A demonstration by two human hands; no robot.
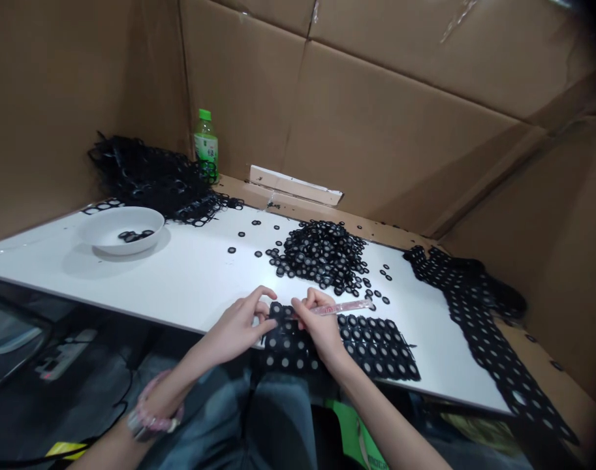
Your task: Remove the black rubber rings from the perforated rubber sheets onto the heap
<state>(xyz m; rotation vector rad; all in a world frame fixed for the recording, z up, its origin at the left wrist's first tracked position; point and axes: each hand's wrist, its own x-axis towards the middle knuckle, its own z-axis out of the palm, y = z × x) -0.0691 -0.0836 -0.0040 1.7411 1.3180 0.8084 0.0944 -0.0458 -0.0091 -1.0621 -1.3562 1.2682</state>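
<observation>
Black disc sheet point(380, 349) along near edge of desk point(194, 287), long axis approx. L–R. L grip point(239, 326) at its L end, thumb & fingers partly apart; can't tell if pinching. R grip point(322, 329) over the mid., holding pen-like tool point(344, 307), axis also approx. L–R, L end twd L grip. Beyond: loose ring pile point(322, 254); bowl point(131, 247) well L.

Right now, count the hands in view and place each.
2: the left hand by the left end of the nearer dotted black sheet, the right hand holding a slim pinkish tool. No others show.
</observation>
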